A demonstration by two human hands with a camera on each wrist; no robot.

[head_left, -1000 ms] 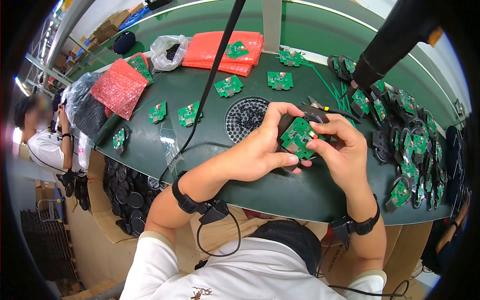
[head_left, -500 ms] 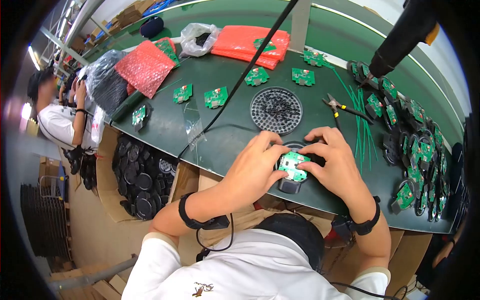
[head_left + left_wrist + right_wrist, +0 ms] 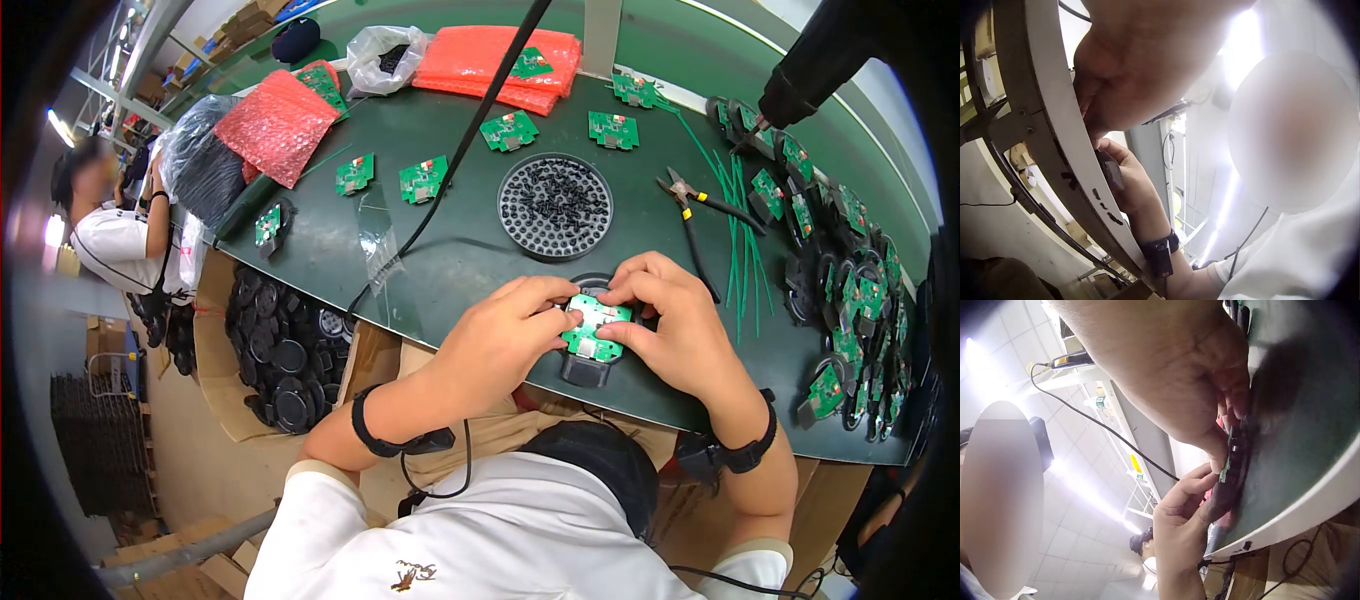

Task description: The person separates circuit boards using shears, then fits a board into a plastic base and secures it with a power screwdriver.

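Note:
In the head view a green circuit board [image 3: 590, 326] sits in a black round-ended plastic housing [image 3: 585, 373] close to the table's front edge. My left hand [image 3: 505, 340] grips it from the left, with thumb and fingertips at the board's edge. From the right, my right hand [image 3: 675, 315] pinches the board, its thumb on the face and bent fingers at the far side. The right wrist view shows the housing low over the green table, between the left hand [image 3: 1179, 519] and the right hand [image 3: 1185, 387]. Beyond the hands stands a round holed dish [image 3: 520, 229] of small black parts.
Pliers [image 3: 681, 189] and green strips [image 3: 738, 250] lie right of the dish. A heap of housings with boards [image 3: 850, 300] fills the right side; a power screwdriver [image 3: 820, 65] hangs above. Loose boards [image 3: 424, 180] and red bubble wrap [image 3: 275, 130] lie farther back. A carton [image 3: 235, 415] holds black housings.
Both hands have brought the housing and board down toward the front edge and turned them. The pliers, hidden behind the hands at first, now show. Lately the fingers have shifted slightly on the board.

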